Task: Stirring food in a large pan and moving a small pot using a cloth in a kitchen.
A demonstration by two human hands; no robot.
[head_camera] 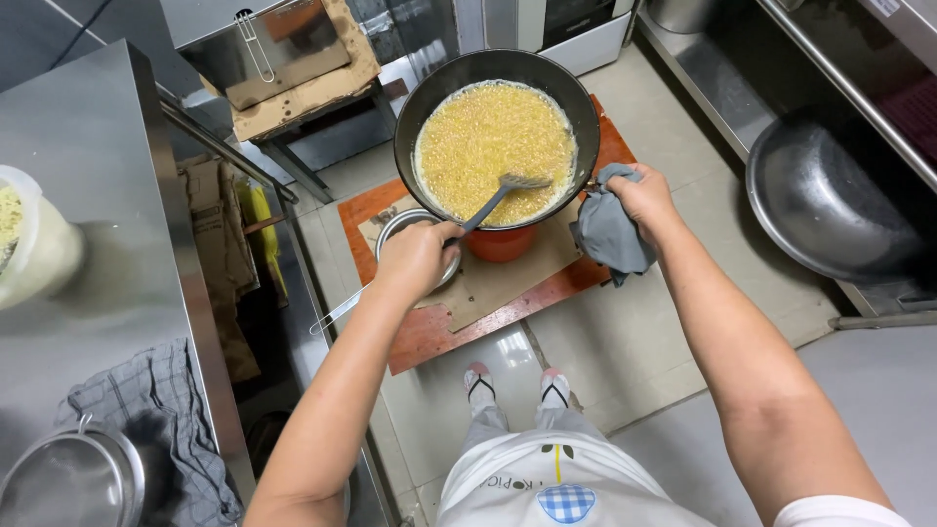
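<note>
Our left hand [415, 259] is closed on the spatula [498, 195], whose long axis runs up-right into the wok [496, 137] ahead of us. Our right hand [639, 195] grips the wok's right rim through a grey cloth [607, 234].

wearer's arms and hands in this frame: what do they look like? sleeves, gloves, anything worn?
Both arms are bare from the short sleeves down. The right arm's sleeve is white, showing at the bottom edge; the left arm's is out of view. The left hand and right hand wear no gloves. No watch, band or ring visible on either. No cables or markings.
</note>
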